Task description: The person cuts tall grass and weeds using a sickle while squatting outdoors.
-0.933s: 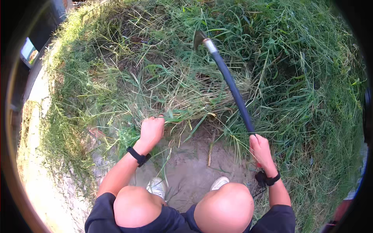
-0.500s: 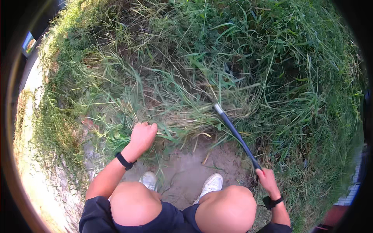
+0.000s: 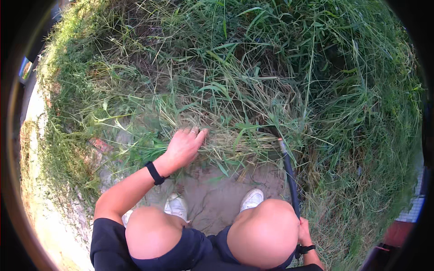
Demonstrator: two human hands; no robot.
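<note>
My left hand (image 3: 187, 143) reaches into the cut and flattened grass (image 3: 226, 140) in front of my feet. Its fingers curl down over the stalks, and the fingertips are partly hidden among them. Low on the right, partly behind my knee, my right hand (image 3: 305, 231) is closed round the long dark handle of a sickle (image 3: 289, 174). The handle rises from that hand to a silver collar at its far end. Beyond the collar a dark blade points left, mostly buried in the grass to the right of my left hand.
Bare, damp soil (image 3: 212, 194) lies between my white shoes (image 3: 176, 205) and the grass. Tall green grass (image 3: 361, 113) stands thick at the far side and right. A reddish piece (image 3: 100, 144) lies at the left, by a sunlit pale strip (image 3: 36, 180).
My left hand has moved forward and right over the grass. My right hand has drawn back toward my knee, and the sickle's handle now stands steeper, its head nearer and further right.
</note>
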